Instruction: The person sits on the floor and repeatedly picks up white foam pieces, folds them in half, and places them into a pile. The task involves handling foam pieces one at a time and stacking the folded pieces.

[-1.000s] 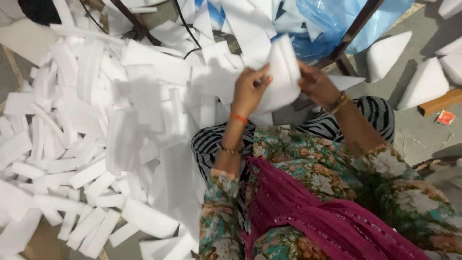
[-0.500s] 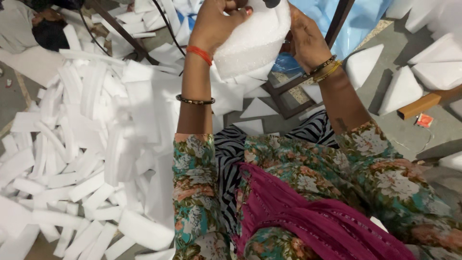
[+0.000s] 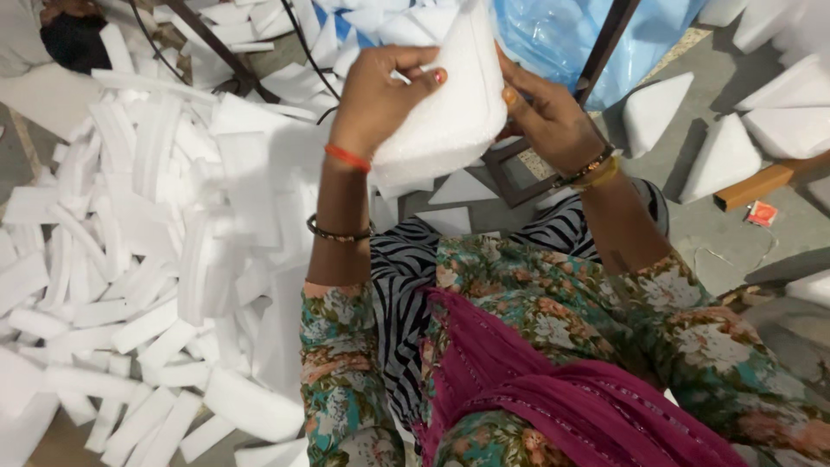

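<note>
I hold a white foam piece (image 3: 445, 112) up in front of me with both hands. My left hand (image 3: 380, 95) grips its left side, fingers curled over the top edge; a red thread and a beaded bracelet circle that wrist. My right hand (image 3: 549, 117) clasps the right side, with bangles on the wrist. The foam piece is thick and rounded at the bottom, tapering toward the top. Its upper end runs out of the frame.
A big heap of white foam strips (image 3: 147, 259) covers the floor to my left. Triangular foam blocks (image 3: 722, 156) lie on the grey floor at right, near a wooden bar (image 3: 761, 183) and a small red packet (image 3: 762, 213). Blue plastic sheeting (image 3: 562, 35) and dark metal frame bars (image 3: 605, 43) stand ahead.
Both hands have lifted the foam piece up and closer to me, and turned it. The view has tilted so the strip heap sits lower left.
</note>
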